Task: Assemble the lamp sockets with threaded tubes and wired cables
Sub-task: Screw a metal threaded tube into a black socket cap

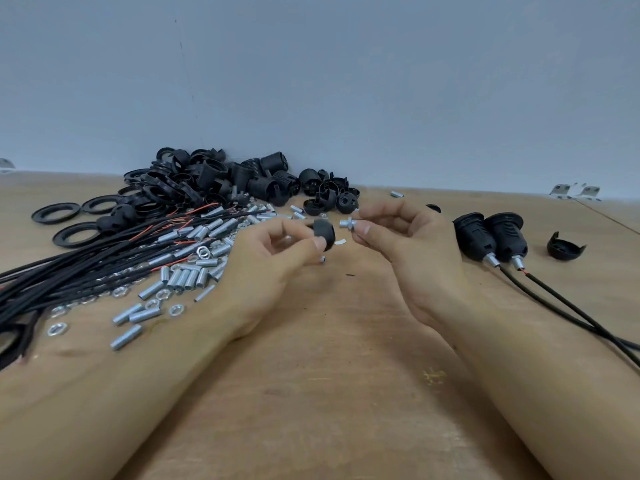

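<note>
Threaded tube (347, 223) with a nut on it sits pinched between thumb and fingertips of the right hand (398, 233), at centre, pointing toward nine o'clock. Just apart at nine o'clock, the left hand (273, 251) grips a black socket cap (325, 233). Two assembled sockets (490, 235) lie at three o'clock on the wooden table (329, 393).

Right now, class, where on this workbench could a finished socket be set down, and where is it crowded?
Bare wood lies between the forearms, below the left hand and right hand. Left is crowded with threaded tubes and black cables; two assembled sockets fill the right.
</note>
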Tool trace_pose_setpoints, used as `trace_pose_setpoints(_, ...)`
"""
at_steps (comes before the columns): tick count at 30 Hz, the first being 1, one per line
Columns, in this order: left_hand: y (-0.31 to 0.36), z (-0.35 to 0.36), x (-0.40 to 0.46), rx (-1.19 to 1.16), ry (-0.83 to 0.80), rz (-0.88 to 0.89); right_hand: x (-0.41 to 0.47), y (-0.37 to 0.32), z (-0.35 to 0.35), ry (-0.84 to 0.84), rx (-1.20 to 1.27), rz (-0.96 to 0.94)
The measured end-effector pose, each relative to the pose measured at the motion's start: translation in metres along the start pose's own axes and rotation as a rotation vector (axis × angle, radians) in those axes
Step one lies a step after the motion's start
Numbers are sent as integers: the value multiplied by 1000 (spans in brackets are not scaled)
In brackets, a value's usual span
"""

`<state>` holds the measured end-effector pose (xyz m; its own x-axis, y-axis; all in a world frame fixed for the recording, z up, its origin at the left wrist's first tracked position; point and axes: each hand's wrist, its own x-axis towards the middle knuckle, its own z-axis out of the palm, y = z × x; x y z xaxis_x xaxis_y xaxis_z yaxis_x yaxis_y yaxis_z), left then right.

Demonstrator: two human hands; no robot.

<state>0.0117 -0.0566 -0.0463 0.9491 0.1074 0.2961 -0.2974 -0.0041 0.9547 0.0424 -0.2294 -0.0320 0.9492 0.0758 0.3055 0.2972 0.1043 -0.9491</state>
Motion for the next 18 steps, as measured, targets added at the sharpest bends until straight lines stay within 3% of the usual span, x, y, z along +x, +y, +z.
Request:
trace_pose_setpoints(5,0,-4,8,-366,-66,-205,-3,2,3,-62,-120,-40)
trace_pose_setpoints(18,-5,-8,12,-314,-163,-224,0,2,-1,-116,-254,-133)
